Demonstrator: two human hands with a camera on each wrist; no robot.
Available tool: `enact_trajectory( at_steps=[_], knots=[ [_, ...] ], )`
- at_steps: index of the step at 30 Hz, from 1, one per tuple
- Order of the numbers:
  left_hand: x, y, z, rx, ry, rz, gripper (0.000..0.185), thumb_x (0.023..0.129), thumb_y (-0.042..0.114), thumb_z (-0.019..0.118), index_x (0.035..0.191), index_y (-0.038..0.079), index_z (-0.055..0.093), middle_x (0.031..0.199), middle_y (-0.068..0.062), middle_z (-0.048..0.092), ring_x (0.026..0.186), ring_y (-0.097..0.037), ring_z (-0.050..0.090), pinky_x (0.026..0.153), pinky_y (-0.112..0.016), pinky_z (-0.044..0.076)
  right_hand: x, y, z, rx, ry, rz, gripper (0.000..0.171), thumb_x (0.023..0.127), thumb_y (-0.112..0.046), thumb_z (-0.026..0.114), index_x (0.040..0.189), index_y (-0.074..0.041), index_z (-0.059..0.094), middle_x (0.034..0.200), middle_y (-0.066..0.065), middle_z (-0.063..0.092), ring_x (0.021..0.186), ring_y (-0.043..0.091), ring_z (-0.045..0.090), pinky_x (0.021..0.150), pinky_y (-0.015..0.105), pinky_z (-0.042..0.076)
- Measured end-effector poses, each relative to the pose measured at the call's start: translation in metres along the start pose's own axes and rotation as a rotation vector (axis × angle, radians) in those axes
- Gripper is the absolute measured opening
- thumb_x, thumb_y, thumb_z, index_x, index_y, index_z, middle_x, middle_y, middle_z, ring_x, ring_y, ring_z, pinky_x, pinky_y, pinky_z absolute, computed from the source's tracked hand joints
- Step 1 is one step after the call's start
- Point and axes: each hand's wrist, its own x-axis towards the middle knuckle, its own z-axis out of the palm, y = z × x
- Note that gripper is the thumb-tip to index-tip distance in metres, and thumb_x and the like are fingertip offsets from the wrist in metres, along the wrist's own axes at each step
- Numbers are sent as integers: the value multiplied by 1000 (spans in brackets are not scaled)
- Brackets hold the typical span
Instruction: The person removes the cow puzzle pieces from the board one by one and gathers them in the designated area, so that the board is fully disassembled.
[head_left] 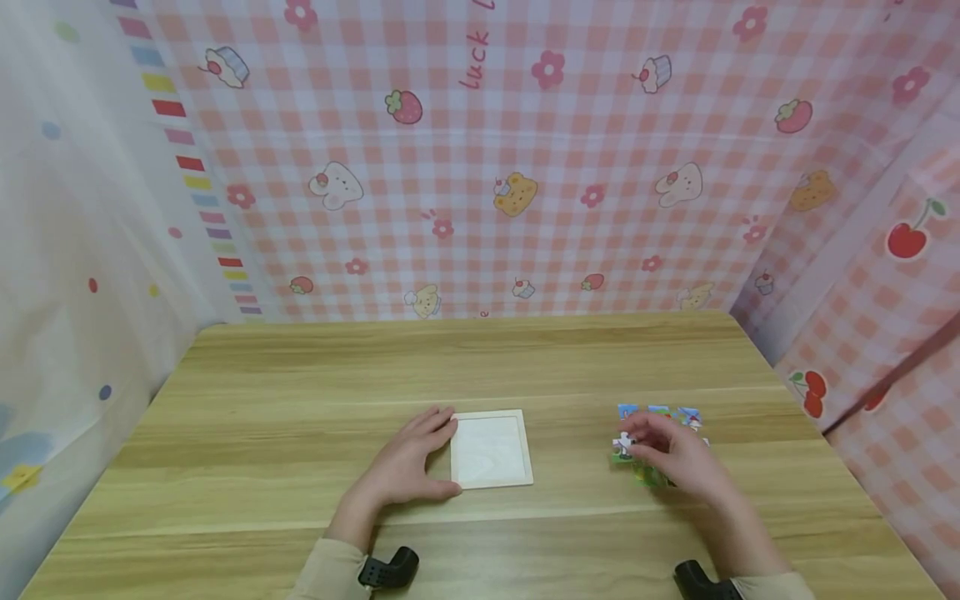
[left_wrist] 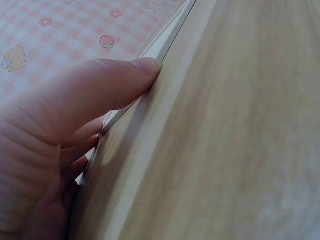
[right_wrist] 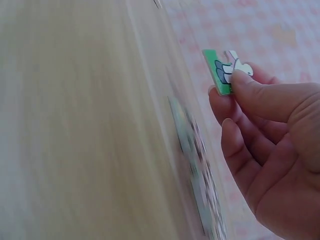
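Observation:
A square, pale wooden puzzle frame (head_left: 491, 452) with a shallow recess lies on the table. My left hand (head_left: 411, 454) rests at its left side, thumb at the near corner and fingertips at the far one. In the left wrist view, the thumb (left_wrist: 107, 82) touches the frame's edge. My right hand (head_left: 678, 454) pinches a puzzle piece (right_wrist: 223, 75) between thumb and index finger; it has a green border and a white and grey drawing. Beneath that hand lie several colourful puzzle pieces (head_left: 690, 417), partly hidden by it; in the right wrist view they look blurred.
The wood-grain table (head_left: 300, 375) reaches back to a pink checked cloth (head_left: 480, 250). More cloth hangs at the left and right sides. A black wrist strap (head_left: 390, 569) shows on the left arm and another black strap (head_left: 701, 581) on the right.

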Motion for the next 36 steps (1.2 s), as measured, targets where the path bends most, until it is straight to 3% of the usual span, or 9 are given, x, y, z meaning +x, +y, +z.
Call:
enact_trajectory(
  at_steps=[7, 16, 21, 30, 36],
  knots=[
    [1, 0, 0, -2, -3, -3, 94, 74, 42, 83, 147, -1, 44, 159, -13, 31, 148, -36, 19, 116, -54, 23, -19, 22, -31, 14, 21, 0, 23, 88, 7, 67, 111, 5, 63, 90, 4, 64, 76, 7, 59, 62, 23, 50],
    [0, 1, -1, -9, -2, -3, 93, 74, 41, 83, 147, -1, 44, 159, -13, 31, 148, -36, 19, 116, -55, 23, -42, 48, -61, -63, 68, 43, 24, 88, 8, 67, 112, 9, 62, 88, 2, 65, 76, 4, 58, 59, 21, 49],
    [0, 1, -1, -5, -2, 0, 93, 74, 42, 83, 147, -1, 44, 159, -13, 32, 148, -36, 20, 116, -55, 24, -51, 57, -68, -77, 71, 58, 24, 87, 9, 68, 110, 10, 62, 92, -4, 67, 80, 2, 59, 66, 16, 49],
    [0, 2, -1, 9, 2, 8, 93, 74, 43, 82, 146, -1, 45, 158, -13, 33, 147, -36, 21, 116, -54, 23, -56, 59, -72, -140, 60, 130, 23, 86, 3, 72, 108, 5, 66, 88, -5, 65, 77, 2, 56, 64, 19, 48],
    [0, 0, 0, 13, 5, 12, 93, 74, 42, 83, 146, -2, 45, 158, -13, 32, 147, -37, 21, 115, -55, 24, -55, 57, -69, -176, 59, 127, 20, 86, 4, 72, 105, 5, 67, 83, -3, 57, 72, 3, 51, 59, 20, 44]
  ],
)
